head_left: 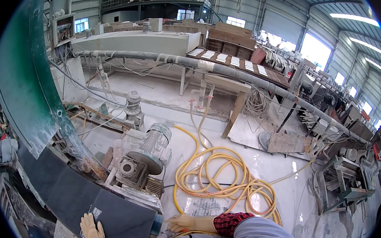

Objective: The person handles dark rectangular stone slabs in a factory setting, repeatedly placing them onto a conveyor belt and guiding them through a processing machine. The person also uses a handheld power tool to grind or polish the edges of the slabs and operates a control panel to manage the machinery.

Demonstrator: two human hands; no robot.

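Observation:
My left hand (92, 229), in a cream work glove, lies with its fingers spread on a dark grey flat surface (123, 215) at the lower left. Whether that surface is a slab or a belt is hard to tell. A small pale mark (96, 212) shows just beyond the fingertips. My right hand (182, 222), gloved too, reaches leftward beside the surface's blue end piece (156, 225), fingers stretched out and partly hidden. A yellow hose (194, 232) runs close below it. I see no object held in either hand.
Beyond the surface stands a dusty motor with gearbox (154, 145). Coiled yellow hose (222, 167) lies on the wet, whitish floor. A green machine panel (22, 72) rises at left. A long grey pipe (248, 77) crosses the scene, and a metal rack (346, 178) stands right.

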